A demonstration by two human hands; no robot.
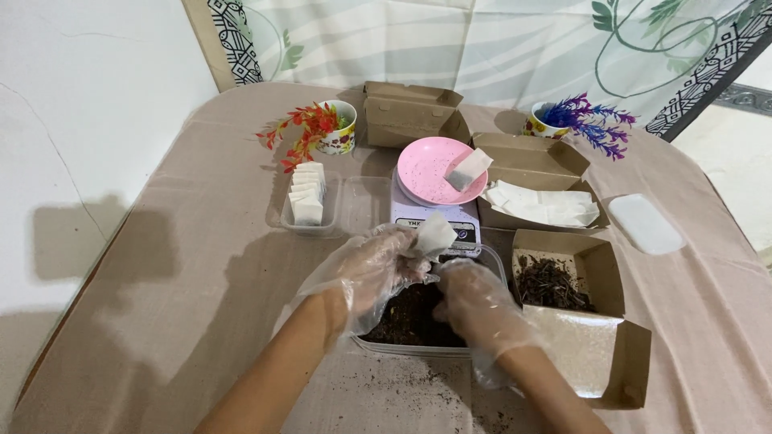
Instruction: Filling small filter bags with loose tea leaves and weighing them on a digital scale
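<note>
Tea bag (435, 235), a small white paper pouch, sits pinched between the fingers of the left hand (371, 269), raised just over the clear plastic tub (402, 341) of dark loose tea. The right hand (474, 301) dips into that tub with its fingers curled down among the leaves; whether it pinches any I cannot tell. Both hands wear thin, crinkled transparent gloves.

In the head view, the surface is a round table under a smooth beige cloth (201, 273), with dark crumbs scattered at the near edge, set against a white wall and a leaf-patterned curtain. Behind the tub stands a white kitchen scale (466, 221) bearing a speckled pink plate (430, 173) with one filled bag on it. A clear tray (310, 217) left of the scale holds a row of upright white bags. Right of it, open brown cardboard boxes hold flat empty bags (543, 202) and dried leaves (551, 283).
</note>
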